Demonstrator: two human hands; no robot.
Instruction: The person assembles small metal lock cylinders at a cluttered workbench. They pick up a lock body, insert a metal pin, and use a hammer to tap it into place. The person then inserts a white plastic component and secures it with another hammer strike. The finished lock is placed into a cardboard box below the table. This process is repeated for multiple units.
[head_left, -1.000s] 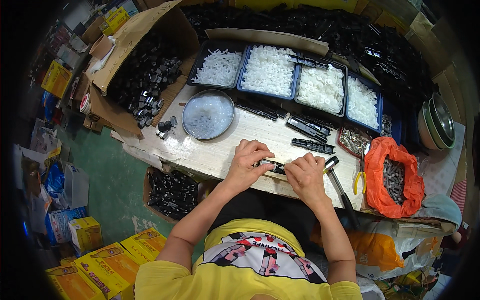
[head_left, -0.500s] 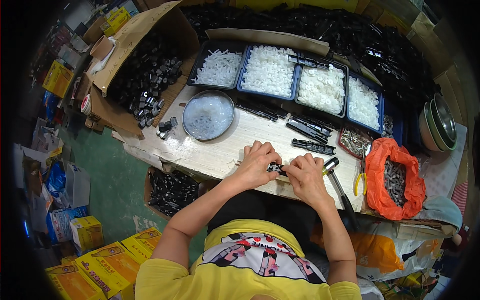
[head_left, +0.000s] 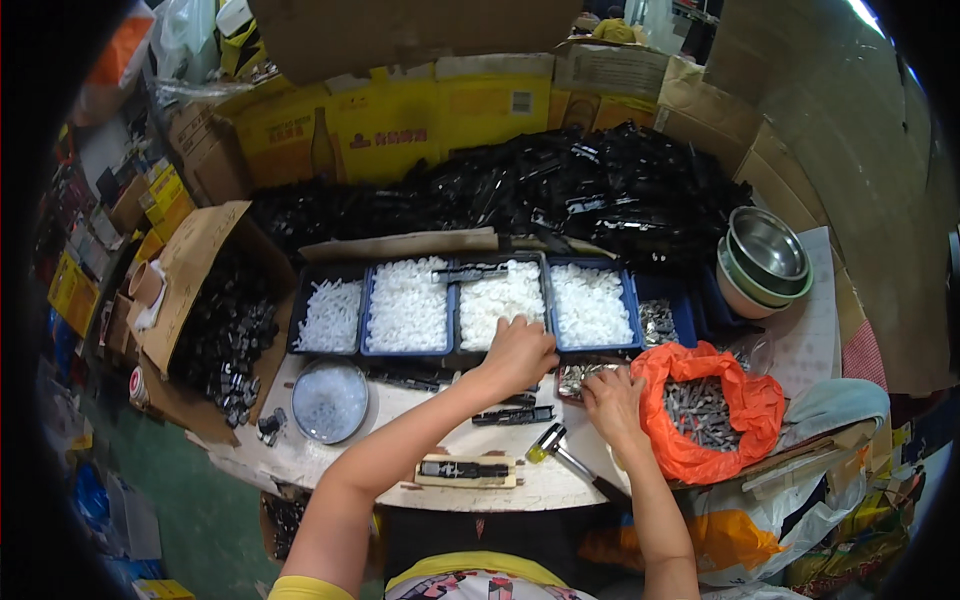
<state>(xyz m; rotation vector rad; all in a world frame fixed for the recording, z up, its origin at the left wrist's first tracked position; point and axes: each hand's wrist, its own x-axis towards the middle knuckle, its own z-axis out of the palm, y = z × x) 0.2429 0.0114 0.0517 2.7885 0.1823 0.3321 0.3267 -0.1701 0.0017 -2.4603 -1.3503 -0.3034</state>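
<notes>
My left hand [head_left: 520,358] reaches to the near part of a dark tray [head_left: 458,335] of small white round plastic pieces [head_left: 500,300]. Its fingers are curled down at the pieces; what they grip, if anything, does not show. My right hand [head_left: 614,402] is over a shallow reddish tray [head_left: 563,394] of small metal pins [head_left: 580,377], fingers bent down onto them, the tips hidden. Near the table's front edge a long black part [head_left: 465,469] lies in a pale wooden fixture [head_left: 425,480], touched by neither hand. A hammer [head_left: 578,465] rests right of it.
Several black parts [head_left: 513,415] lie behind the fixture. An orange bag [head_left: 655,440] of grey metal pieces stands at right, stacked bowls [head_left: 765,262] behind it. A round dish [head_left: 330,402] and a cardboard box [head_left: 165,345] are at left. Black parts [head_left: 560,190] heap along the back.
My view has tilted up. Both hands have left the black part near the front edge, which now lies in the fixture. The left went to the white pieces, the right to the metal pins.
</notes>
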